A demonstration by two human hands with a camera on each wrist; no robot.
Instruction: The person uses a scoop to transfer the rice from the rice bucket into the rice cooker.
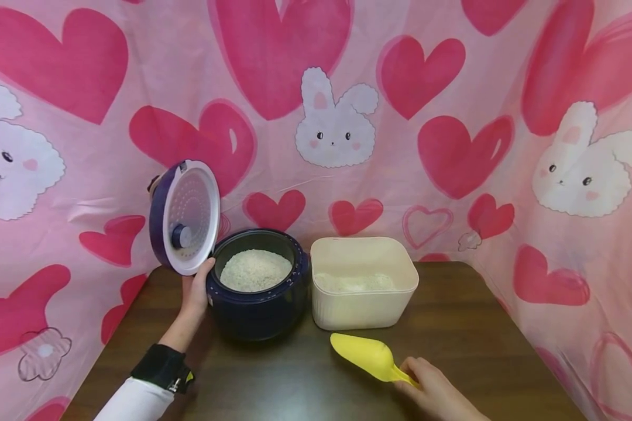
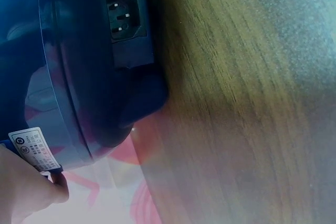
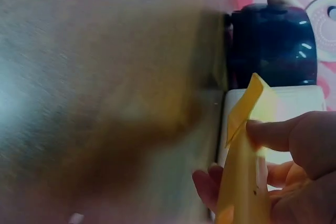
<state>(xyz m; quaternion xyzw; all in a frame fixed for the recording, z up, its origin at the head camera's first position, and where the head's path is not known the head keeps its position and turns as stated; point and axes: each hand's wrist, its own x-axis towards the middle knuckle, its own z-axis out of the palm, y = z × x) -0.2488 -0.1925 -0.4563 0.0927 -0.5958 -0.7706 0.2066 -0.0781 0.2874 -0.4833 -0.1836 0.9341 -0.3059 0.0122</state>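
My left hand (image 1: 195, 286) grips the side of a dark blue rice cooker (image 1: 260, 318) near its hinge; most of its fingers are hidden. The cooker's round lid (image 1: 192, 216) stands raised at the left, its pale inner side facing right. White rice (image 1: 255, 271) is heaped in the cooker's pot. In my right hand (image 1: 429, 386) I hold a yellow scoop (image 1: 366, 356) by its handle, low over the table in front of a cream bin (image 1: 358, 310). The bin has rice (image 1: 353, 283) at its bottom. The right wrist view shows thumb and fingers around the scoop (image 3: 242, 177).
Cooker and bin stand side by side toward the back of a dark wooden table (image 1: 274, 380). A pink cloth (image 1: 274, 152) with hearts and rabbits hangs behind and at both sides. At the cooker's side, a power socket (image 2: 125, 15) shows in the left wrist view.
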